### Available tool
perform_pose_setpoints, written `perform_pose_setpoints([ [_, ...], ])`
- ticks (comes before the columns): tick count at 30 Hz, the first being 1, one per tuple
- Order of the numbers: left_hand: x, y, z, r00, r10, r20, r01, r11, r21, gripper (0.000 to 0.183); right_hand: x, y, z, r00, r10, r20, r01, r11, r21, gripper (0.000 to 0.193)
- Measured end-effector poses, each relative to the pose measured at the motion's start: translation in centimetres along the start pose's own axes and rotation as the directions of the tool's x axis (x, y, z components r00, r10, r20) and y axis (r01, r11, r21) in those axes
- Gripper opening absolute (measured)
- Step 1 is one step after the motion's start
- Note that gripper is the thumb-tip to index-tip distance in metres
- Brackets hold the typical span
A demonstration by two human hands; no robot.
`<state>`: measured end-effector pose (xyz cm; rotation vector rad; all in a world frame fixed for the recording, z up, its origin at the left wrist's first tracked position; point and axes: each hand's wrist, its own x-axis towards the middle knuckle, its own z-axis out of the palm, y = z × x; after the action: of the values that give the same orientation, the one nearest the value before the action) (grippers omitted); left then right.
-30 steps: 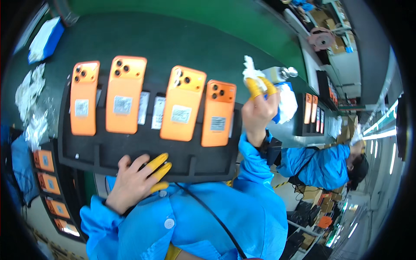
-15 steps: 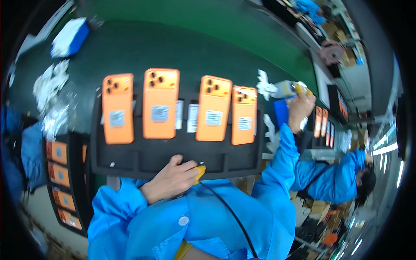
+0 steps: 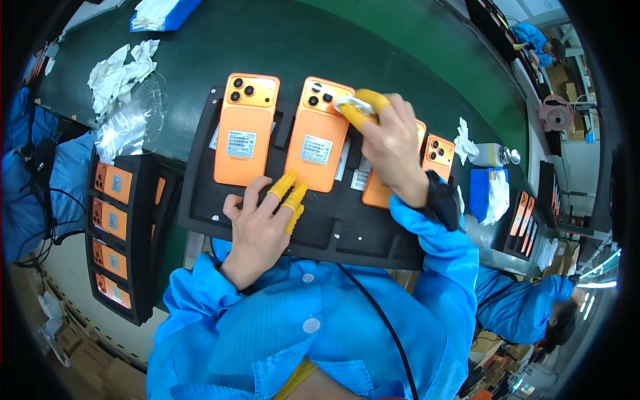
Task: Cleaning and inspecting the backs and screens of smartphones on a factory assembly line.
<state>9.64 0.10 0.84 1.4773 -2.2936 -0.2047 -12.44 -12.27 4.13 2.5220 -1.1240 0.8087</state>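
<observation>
Pinching a folded white wipe [image 3: 353,104] between yellow-covered fingers [image 3: 375,100], the right hand [image 3: 395,148] is working at the camera end of the second orange phone [image 3: 309,127] from the left, lying on the black tray [image 3: 313,244]. The left hand [image 3: 260,227], gripping nothing, is resting its fingertips [image 3: 298,191] at the phone's lower edge; doing this well is probably requiring light pressure around the lenses [image 3: 313,101] while steadying that edge.

Head-worn fisheye, close, looking down on orange phones [image 3: 316,133].
</observation>
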Motion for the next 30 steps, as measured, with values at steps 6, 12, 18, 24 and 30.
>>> perform_pose_setpoints([
  [6, -0.1, 0.1, 0.3, 0.998, -0.021, -0.066, 0.014, 0.994, -0.109, 0.017, 1.9, -0.5, 3.3, 0.999, 0.0, 0.037, 0.001, 1.0, -0.021, 0.021],
  [12, 0.1, -0.3, 0.4, 0.999, 0.012, -0.04, -0.017, 0.991, -0.136, 0.018, 1.9, -0.1, 3.1, 0.999, -0.029, 0.035, 0.03, 0.999, -0.04, 0.023],
  [18, 0.1, -0.2, 0.8, 0.997, 0.004, -0.076, -0.014, 0.991, -0.135, 0.016, 2.0, -0.5, 3.6, 1.0, -0.024, 0.019, 0.024, 1.0, -0.001, 0.025],
  [24, -0.2, -0.1, 0.9, 0.998, 0.001, -0.063, -0.01, 0.991, -0.132, 0.016, 2.1, -0.5, 3.4, 1.0, -0.004, 0.025, 0.005, 0.999, -0.045, 0.021],
  [30, -0.2, -0.1, 0.6, 1.0, -0.002, -0.029, -0.001, 0.991, -0.131, 0.016, 0.9, -1.4, 3.1, 0.999, -0.013, 0.033, 0.013, 1.0, 0.027, 0.023],
])
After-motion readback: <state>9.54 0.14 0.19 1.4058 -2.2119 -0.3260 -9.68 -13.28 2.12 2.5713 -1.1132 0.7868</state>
